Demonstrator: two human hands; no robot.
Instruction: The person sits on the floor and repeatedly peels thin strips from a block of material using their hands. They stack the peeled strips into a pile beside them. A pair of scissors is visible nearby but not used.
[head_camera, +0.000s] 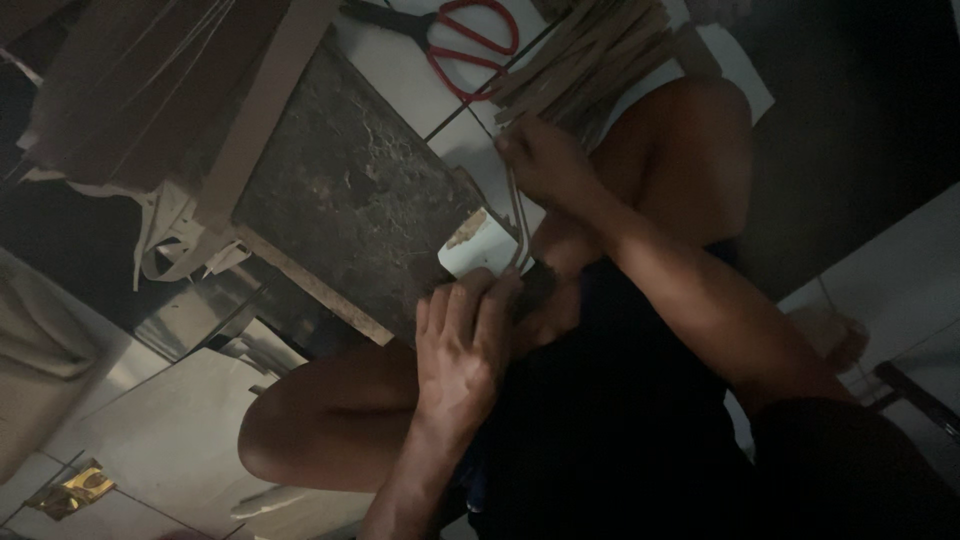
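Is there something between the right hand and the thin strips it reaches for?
Nothing visible stands between them. The right hand already pinches the thin strips, which bend down to the left hand. The red scissors lie apart on the floor.

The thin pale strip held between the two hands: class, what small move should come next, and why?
Probably the right hand should draw the thin pale strip taut, away from the left hand. The strip bends and sags between them, the left hand seems to pin its lower end, and the right pinches it just below the bundle of strips.
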